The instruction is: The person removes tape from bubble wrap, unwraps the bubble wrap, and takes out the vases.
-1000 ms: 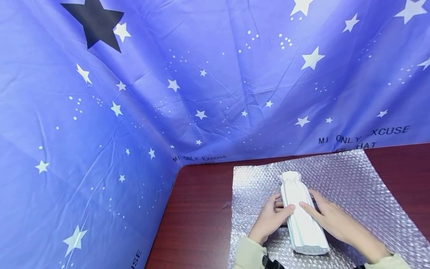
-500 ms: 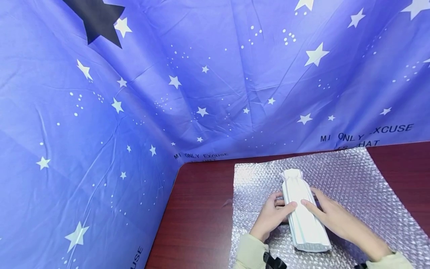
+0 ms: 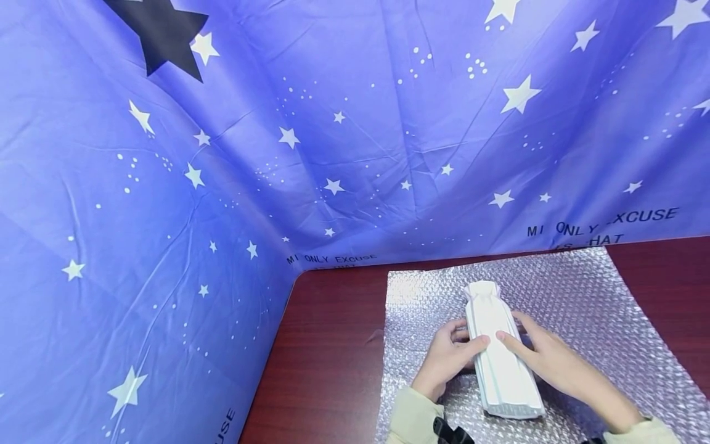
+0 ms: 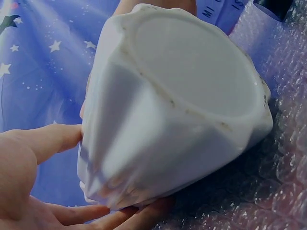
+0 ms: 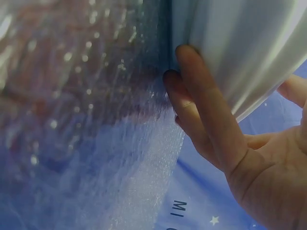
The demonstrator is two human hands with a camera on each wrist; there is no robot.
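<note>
A shiny white ceramic vase with wavy folds down its sides (image 3: 501,370) lies on its side above a big, see-through sheet of bubble wrap (image 3: 588,314). Its thin neck points away from the person, and its flat round base (image 4: 196,67) faces back toward them. I can't tell if the vase rests on the wrap or is held up a little.

The left hand (image 3: 450,356) grips one side of the vase, and the right hand (image 3: 549,361) grips the other. Both thumbs press on top, and the other fingers curl down the sides and partly under. Two hands likely make sense because the vase is long and smooth, so it could slip or roll (and it looks easy to break!). The bumpy wrap probably makes a soft spot below it.

The wrap covers much of the dark red wooden table (image 3: 318,345). A blue cloth with white stars (image 3: 355,123) hangs along the back and the left, like two walls, so there is less room to reach that way. Pale cream sleeves (image 3: 413,419) and a black wrist strap (image 3: 452,431) sit close to the vase's wide end. The vase hides some fingertips from the head view.
</note>
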